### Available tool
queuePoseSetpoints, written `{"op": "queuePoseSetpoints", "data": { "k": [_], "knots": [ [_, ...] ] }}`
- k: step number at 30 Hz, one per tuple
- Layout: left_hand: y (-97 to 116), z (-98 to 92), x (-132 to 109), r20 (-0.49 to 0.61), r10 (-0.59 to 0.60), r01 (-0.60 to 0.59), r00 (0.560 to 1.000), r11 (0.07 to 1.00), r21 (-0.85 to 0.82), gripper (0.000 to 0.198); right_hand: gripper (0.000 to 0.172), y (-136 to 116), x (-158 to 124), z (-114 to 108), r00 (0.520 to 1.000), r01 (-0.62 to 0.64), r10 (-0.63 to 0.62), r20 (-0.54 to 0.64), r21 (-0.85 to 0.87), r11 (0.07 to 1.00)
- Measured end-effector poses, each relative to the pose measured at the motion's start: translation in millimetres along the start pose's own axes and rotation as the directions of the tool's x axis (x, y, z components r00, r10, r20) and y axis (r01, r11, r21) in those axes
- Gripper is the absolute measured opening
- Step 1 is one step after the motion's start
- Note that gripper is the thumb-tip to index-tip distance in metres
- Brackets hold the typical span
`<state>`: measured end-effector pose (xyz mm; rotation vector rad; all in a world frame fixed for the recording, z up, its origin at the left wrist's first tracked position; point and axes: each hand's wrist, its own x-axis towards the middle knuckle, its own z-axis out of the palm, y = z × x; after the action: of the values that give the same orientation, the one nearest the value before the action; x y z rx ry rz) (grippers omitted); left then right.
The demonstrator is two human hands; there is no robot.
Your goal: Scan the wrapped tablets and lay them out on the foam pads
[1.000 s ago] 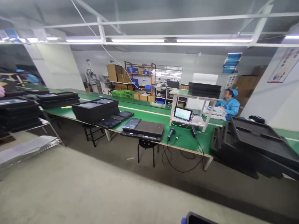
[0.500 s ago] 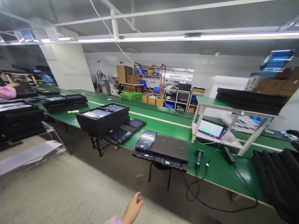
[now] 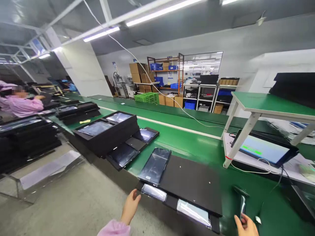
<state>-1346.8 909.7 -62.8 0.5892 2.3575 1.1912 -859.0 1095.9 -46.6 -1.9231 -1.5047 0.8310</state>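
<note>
My left hand [image 3: 130,206], in a pink sleeve, reaches out with fingers loosely apart, just short of the near edge of a black tray [image 3: 194,182] on the green bench [image 3: 194,144]. A dark screen panel [image 3: 155,165] lies on the tray's left part, and film-wrapped panels [image 3: 154,192] stick out beneath it. At the bottom right my right hand [image 3: 246,225] shows only partly; its fingers are at the black handheld scanner [image 3: 241,200] on the bench. Whether it grips the scanner is unclear.
A stack of black trays [image 3: 105,129] holding screens sits to the left on the bench. A white-legged raised shelf [image 3: 268,105] stands over a lit monitor [image 3: 264,150] at right. A person in pink [image 3: 21,105] works far left. Shelving and cartons [image 3: 164,77] line the back wall.
I have come up close to the bench. My left hand rose toward the tray's edge. My right hand has come into view by the scanner.
</note>
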Motion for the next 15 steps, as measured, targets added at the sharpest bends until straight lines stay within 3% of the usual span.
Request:
{"op": "queuePoseSetpoints", "data": {
  "k": [3, 6, 8, 10, 12, 15],
  "knots": [
    [24, 5.4, 29, -0.046, 0.079, -0.073, 0.996, 0.991, 0.114, 0.067, 0.068, -22, 24, 10, 0.998, 0.015, -0.013, 0.063, -0.029, 0.999],
    [56, 12.7, 57, -0.036, 0.147, -0.124, 0.989, 0.923, 0.365, 0.062, 0.074, -41, 27, 31, 0.992, 0.039, -0.033, 0.121, -0.050, 0.998],
    [75, 14.4, 77, -0.025, 0.116, -0.087, 0.993, 0.853, 0.515, 0.062, 0.078, -48, 21, 43, 0.991, 0.058, -0.050, 0.125, -0.065, 0.996],
    [87, 13.1, 100, 0.014, 0.009, -0.015, 1.000, 0.828, 0.560, 0.072, 0.081, -50, 10, 52, 0.994, 0.020, -0.015, 0.111, -0.044, 0.999],
    [91, 10.8, 122, 0.167, -0.093, -0.004, 0.982, 0.863, 0.504, 0.077, 0.078, -49, -3, 59, 0.990, -0.085, 0.080, 0.116, 0.046, 0.995],
    [87, 8.8, 145, 0.439, -0.101, -0.055, 0.893, 0.943, 0.329, 0.066, 0.066, -46, -18, 67, 0.973, -0.218, 0.195, 0.123, 0.219, 0.951]
  ]
}}
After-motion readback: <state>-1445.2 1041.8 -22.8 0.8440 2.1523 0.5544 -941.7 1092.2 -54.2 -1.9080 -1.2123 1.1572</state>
